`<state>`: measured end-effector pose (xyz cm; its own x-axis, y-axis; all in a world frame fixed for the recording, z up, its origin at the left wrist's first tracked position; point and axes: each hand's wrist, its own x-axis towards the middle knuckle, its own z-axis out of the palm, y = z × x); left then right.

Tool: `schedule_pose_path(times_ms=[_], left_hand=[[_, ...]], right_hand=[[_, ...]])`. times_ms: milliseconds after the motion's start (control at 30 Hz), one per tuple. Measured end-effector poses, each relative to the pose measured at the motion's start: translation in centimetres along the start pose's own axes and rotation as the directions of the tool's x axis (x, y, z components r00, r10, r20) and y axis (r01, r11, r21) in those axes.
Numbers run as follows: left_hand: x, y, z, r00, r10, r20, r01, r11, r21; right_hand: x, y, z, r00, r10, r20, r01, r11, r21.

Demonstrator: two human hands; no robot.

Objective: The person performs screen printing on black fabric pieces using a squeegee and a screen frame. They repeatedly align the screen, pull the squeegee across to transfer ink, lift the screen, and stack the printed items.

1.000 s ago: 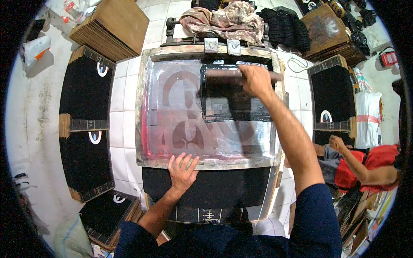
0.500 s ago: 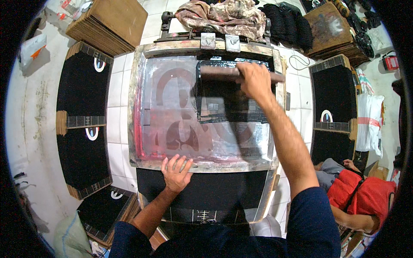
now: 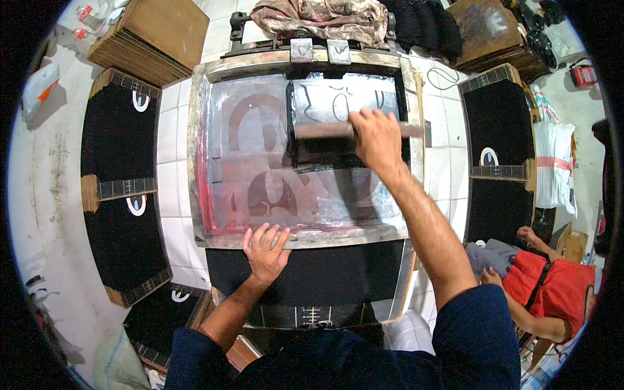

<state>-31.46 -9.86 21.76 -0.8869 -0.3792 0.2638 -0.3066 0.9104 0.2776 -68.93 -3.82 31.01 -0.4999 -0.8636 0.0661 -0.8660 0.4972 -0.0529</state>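
Note:
My right hand (image 3: pixel 379 142) is wrapped round the wooden handle of a wide squeegee (image 3: pixel 323 132), which crosses the upper right part of a screen-printing frame (image 3: pixel 344 238). Black ink (image 3: pixel 318 158) lies along the near side of the squeegee. Beyond it shows a pale wiped area (image 3: pixel 318 94) of mesh with dark outlines. My left hand (image 3: pixel 266 253) rests on the frame's near rim, fingers stretched out and slightly apart. Other stencil shapes (image 3: pixel 273 197) show on the left part of the mesh. Black fabric (image 3: pixel 325 276) on a board sticks out from under the frame's near side.
Two metal clamps (image 3: pixel 301 51) hold the frame's far edge, behind which lies a stained cloth (image 3: pixel 318 19). Boards with black fabric (image 3: pixel 120 133) stand at left and right (image 3: pixel 497 123). Brown boards (image 3: pixel 153 39) are stacked far left. A person in red (image 3: pixel 552 286) is at lower right.
My right hand has drawn the squeegee toward me, baring the pale area with outlines behind it. My left hand stays on the near rim. The whole view has shifted slightly.

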Motion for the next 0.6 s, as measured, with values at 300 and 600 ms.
schedule_pose_path(times_ms=[300,600], left_hand=[[0.0,0.0,0.0,1.0,-0.008,0.0,0.008,1.0,0.008],[0.0,0.1,0.2,1.0,-0.009,0.005,0.009,1.0,0.022]], right_hand=[[9.8,3.9,2.6,0.977,-0.011,-0.212,0.011,1.0,-0.001],[4.4,2.1,1.8,0.998,0.018,-0.053,-0.016,0.999,0.033]])
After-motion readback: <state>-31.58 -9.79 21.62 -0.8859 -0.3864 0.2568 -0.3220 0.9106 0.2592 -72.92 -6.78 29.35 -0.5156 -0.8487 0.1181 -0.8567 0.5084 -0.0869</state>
